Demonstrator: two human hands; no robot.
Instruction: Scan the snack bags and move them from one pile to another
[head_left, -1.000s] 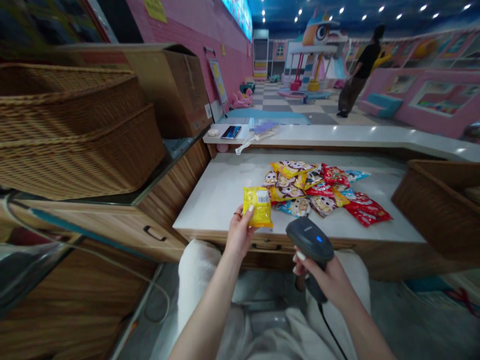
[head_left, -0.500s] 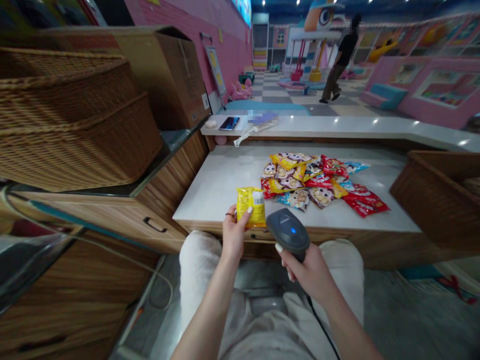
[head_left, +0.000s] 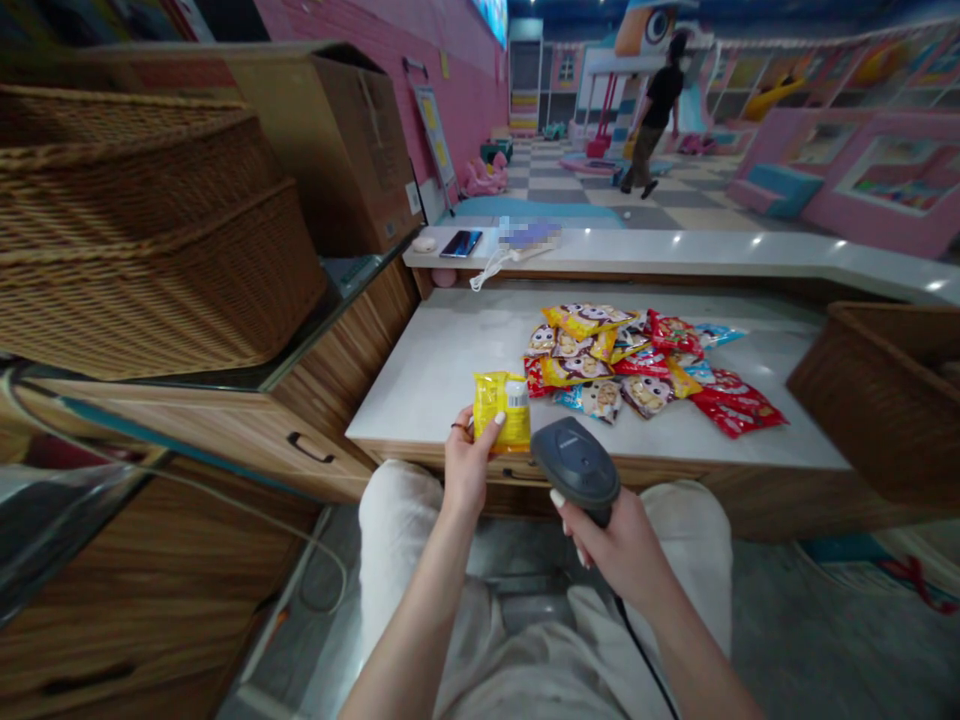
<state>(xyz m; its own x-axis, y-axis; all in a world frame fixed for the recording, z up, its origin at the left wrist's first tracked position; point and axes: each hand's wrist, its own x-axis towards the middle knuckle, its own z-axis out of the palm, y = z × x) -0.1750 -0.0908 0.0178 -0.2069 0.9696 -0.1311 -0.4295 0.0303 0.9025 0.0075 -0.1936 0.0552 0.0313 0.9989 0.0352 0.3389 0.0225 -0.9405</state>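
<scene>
My left hand [head_left: 470,460] grips a yellow snack bag [head_left: 495,405] by its lower edge, thumb in front, with the printed barcode side facing me. In my right hand [head_left: 611,540] is a dark grey barcode scanner [head_left: 574,460], held by its handle, its head tilted toward the bag and a small distance from it. A black cable runs down from the scanner. Beyond both hands, a pile of snack bags [head_left: 577,370] in yellow, red, blue and brown lies on the white desk [head_left: 427,365].
A wicker basket [head_left: 150,240] and a cardboard box [head_left: 360,150] stand on the left cabinet. Another brown basket [head_left: 870,390] is at the desk's right end. A phone [head_left: 461,243] and a white cable [head_left: 491,268] lie on the raised ledge. A person [head_left: 656,115] walks in the background.
The blue light on the scanner has gone out. My hands, the bag and the scanner stay almost in place. The person in the background has moved left.
</scene>
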